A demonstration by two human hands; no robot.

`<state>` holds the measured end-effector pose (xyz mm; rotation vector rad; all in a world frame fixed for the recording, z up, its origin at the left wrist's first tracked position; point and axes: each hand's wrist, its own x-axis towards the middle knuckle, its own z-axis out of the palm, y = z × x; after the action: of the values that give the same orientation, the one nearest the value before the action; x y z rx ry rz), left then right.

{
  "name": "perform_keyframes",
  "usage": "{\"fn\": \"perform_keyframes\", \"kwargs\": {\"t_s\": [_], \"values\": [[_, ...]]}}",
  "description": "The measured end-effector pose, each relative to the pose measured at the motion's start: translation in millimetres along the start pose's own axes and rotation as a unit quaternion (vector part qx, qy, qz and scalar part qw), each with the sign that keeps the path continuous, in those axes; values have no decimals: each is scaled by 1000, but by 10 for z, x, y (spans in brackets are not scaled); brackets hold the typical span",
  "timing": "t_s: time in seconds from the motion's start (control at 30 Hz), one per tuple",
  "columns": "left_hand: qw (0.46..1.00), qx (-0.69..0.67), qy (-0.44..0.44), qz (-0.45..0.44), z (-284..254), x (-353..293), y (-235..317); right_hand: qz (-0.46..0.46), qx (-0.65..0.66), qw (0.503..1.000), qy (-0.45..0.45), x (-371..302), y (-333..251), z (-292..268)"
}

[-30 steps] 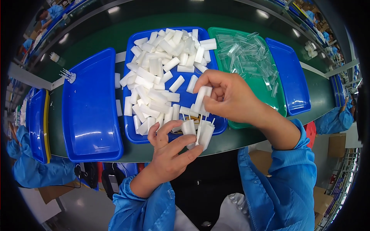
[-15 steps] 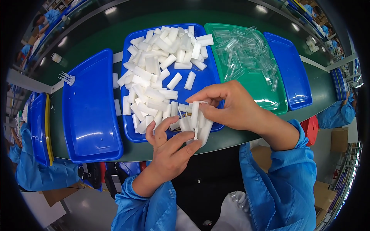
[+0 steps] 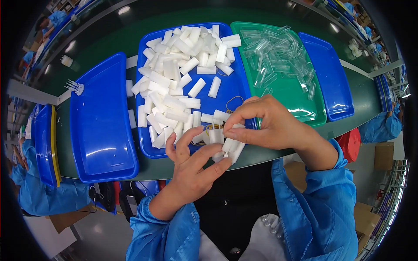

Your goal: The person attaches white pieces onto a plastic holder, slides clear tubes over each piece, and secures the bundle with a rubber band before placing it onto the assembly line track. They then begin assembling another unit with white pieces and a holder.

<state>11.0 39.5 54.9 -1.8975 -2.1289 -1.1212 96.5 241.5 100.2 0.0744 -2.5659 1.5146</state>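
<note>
Near the front edge of the middle blue tray (image 3: pixel 226 89), both hands meet on a small bundle of white block-shaped pieces (image 3: pixel 236 150). My left hand (image 3: pixel 189 174) pinches its lower end between thumb and forefinger, the other fingers raised. Thumb and fingers of my right hand (image 3: pixel 270 126) close on the upper part. A thin white stick seems to run among the pieces, partly hidden by the fingers. Behind the hands, a heap of similar white pieces (image 3: pixel 170 74) fills much of the tray. A yellowish rubber band (image 3: pixel 234 99) lies just beyond my right fingertips.
On the right, a green tray (image 3: pixel 300 111) holds transparent plastic pieces (image 3: pixel 278 56), with a blue tray (image 3: pixel 328 78) beside it. Another blue tray (image 3: pixel 104 126) sits left, a bunch of thin white sticks (image 3: pixel 75 87) at its edge. A red stool (image 3: pixel 349 145) stands beyond my right arm.
Both hands and the bundle have shifted slightly right. My right fingers have moved lower on the bundle, which looks more tilted, and the rubber band behind them has come into view.
</note>
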Motion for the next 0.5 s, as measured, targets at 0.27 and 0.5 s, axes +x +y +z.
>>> {"fn": "perform_keyframes", "kwargs": {"t_s": [0.27, 0.5], "values": [[916, -366, 122, -111, 111, -5, -90, 145, 196, 963, 117, -122, -34, 108], [800, -545, 99, -228, 185, 22, 19, 167, 221, 952, 132, -177, -61, 144]]}}
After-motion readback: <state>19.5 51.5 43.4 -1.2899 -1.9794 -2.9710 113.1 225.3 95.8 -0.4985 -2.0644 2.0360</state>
